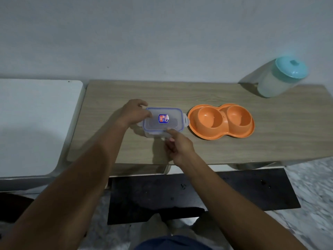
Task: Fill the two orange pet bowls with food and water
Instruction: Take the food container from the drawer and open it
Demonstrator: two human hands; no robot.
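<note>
While the right hand (177, 147) reached in from the near edge of the pale wood-grain tabletop (207, 152), its forefinger was stretched onto the near long rim of the clear rectangular plastic container with a blue-sealed clip lid (163, 121), the other fingers curled loosely. That box lay with its long axis left to right, just beyond those fingers. At its left end the left hand (134, 112) cupped the lid, fingers bent over the edge. Just right of the box sat the orange plastic double pet bowl (221, 121), both cups looking empty. Farthest off, at the right rear corner, stood a translucent jug with a turquoise lid (281, 78).
</note>
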